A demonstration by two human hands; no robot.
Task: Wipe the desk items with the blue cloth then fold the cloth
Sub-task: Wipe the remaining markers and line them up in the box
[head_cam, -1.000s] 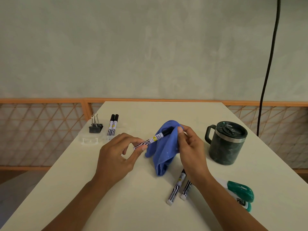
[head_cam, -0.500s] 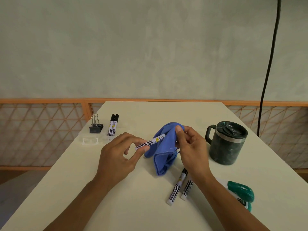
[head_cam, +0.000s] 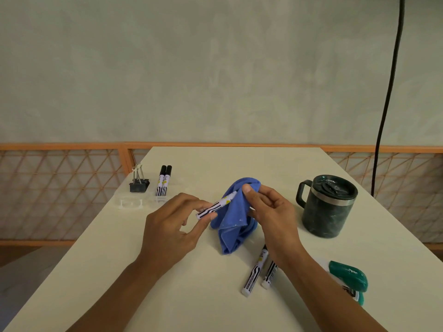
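Head cam is all we've got, so here goes. You're mid-wipe on one white marker pen with black stripes. Your left hand pinches its bare end between thumb and fingertips. Your right hand has the soft blue cloth bunched round the cap end, thumb and fingers squeezing through the fabric. The cloth hangs from that grip over the middle of the pale desk, its lower end about touching the top.

Progress-wise, I'd say you're somewhere in the wiping stage. Two black-capped markers sit side by side in the clear plastic tray by the left edge with a black binder clip. Those might be done, can't tell. Two more striped markers lie loose toward the near edge, the dark green lidded mug stands near the right edge, and the green tape dispenser is at the near right. Probably those are left, and folding hasn't started.
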